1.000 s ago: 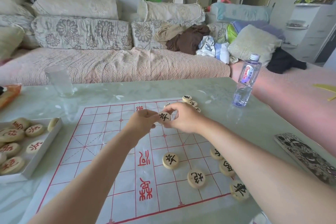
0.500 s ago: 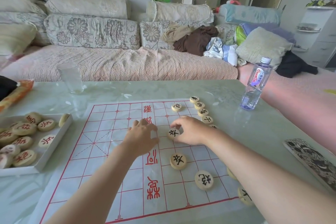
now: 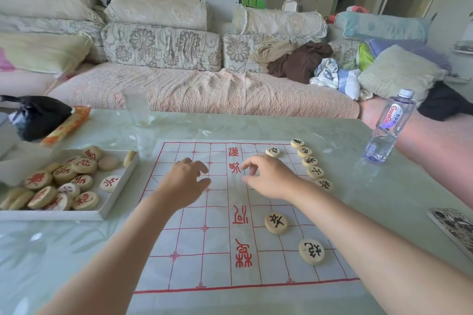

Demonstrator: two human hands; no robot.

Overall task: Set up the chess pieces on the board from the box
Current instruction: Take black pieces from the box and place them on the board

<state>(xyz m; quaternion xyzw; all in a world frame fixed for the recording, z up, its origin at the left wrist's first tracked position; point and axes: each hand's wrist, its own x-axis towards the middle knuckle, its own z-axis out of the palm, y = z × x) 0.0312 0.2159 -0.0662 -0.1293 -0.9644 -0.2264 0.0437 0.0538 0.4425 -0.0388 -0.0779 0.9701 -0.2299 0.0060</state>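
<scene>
A white paper board (image 3: 194, 238) with red grid lines lies on the table. Black-lettered wooden discs sit on it: one (image 3: 276, 223) near the river, one (image 3: 311, 251) closer to me, one (image 3: 272, 152) at the far side, and a column (image 3: 310, 161) along the right edge. The white box (image 3: 105, 208) at the left holds several red-lettered discs (image 3: 84, 165). My left hand (image 3: 184, 181) hovers over the board's middle, fingers loosely curled, holding nothing. Just right of the river text, my right hand (image 3: 268, 176) has thumb and forefinger apart with nothing visible between them.
An empty glass (image 3: 135, 106) stands beyond the board. A water bottle (image 3: 389, 125) is at the far right, a black bag (image 3: 38, 115) and an orange packet (image 3: 66, 125) at the far left. A patterned flat item (image 3: 455, 225) lies at the right edge. A sofa runs behind.
Both hands held a black disc above the board, then my right hand set it down. Now its fingers have lifted off, and my left hand has drifted left.
</scene>
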